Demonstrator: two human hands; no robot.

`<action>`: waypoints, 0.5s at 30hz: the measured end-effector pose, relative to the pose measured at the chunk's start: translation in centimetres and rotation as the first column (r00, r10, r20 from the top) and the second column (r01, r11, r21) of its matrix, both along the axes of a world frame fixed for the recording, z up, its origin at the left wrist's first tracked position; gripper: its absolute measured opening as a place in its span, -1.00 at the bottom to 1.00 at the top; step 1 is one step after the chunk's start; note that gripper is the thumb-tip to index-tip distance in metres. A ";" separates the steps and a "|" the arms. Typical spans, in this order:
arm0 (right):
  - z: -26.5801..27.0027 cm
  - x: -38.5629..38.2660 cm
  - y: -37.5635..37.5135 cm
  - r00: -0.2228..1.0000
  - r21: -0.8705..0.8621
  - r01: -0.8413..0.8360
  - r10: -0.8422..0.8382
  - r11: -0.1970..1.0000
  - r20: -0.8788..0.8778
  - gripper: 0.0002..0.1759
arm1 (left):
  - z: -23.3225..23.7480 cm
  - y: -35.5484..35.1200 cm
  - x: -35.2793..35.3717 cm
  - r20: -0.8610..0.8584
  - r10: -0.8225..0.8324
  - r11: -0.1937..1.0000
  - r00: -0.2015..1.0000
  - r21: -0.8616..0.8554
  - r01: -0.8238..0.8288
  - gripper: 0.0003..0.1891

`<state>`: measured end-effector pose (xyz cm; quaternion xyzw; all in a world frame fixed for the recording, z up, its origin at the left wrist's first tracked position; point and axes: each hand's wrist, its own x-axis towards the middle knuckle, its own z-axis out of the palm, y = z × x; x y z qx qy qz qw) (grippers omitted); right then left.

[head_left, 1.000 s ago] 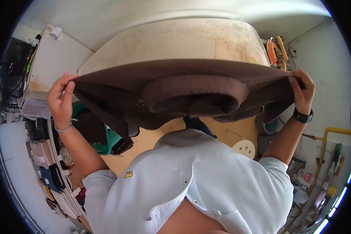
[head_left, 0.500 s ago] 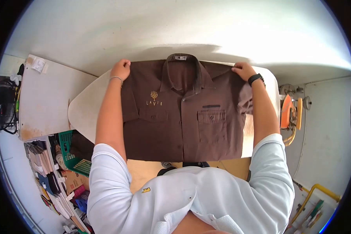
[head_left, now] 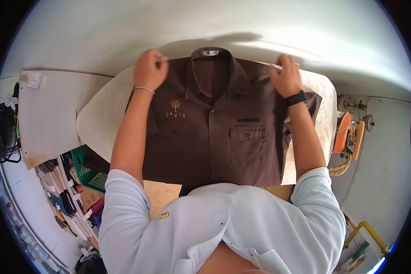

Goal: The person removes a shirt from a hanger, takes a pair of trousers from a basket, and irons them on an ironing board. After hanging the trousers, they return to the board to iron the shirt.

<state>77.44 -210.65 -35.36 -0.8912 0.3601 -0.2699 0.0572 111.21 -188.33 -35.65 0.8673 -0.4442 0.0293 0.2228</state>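
A dark brown short-sleeved button shirt (head_left: 187,150) lies front up and spread out on a pale ironing board (head_left: 100,109), its collar at the far edge. It bears a gold tree emblem with the lettering "LAVIE" and has chest pockets with flaps. My left hand (head_left: 151,71), slightly blurred, is over the shoulder at the left, its fingers loosely curled and apart from the thumb. Above the other shoulder is my right hand (head_left: 286,76), a black band on its wrist, with fingers parted and also a little smeared. Neither hand visibly grips the cloth.
An orange iron (head_left: 342,132) stands at the board's right end. To the left are a pale panel (head_left: 55,114), a black fan (head_left: 5,130), a green crate (head_left: 80,169) and shelves of folded cloth (head_left: 59,187). A wall (head_left: 123,27) rises behind the board.
Both hands have come off the shirt's shoulders, moving up and slightly inward. The shirt now lies a little farther from me, and its sleeve at the right has fallen outward.
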 end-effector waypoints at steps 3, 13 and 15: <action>2.4 4.7 5.3 0.994 0.535 0.035 0.029 0.844 -0.110 -0.54 | 4.4 -3.1 -7.1 -0.190 -0.018 0.890 0.982 0.444 0.102 -0.54; 0.0 9.9 5.9 0.982 0.933 -0.059 -0.148 0.355 0.118 -0.52 | -2.5 -6.2 -4.2 -0.706 0.180 0.953 0.685 0.297 0.055 -0.51; 0.2 10.6 7.2 0.943 0.941 -0.062 -0.290 0.334 0.165 -0.50 | -2.9 -6.4 -5.1 -0.756 0.161 0.973 0.635 0.228 0.026 -0.52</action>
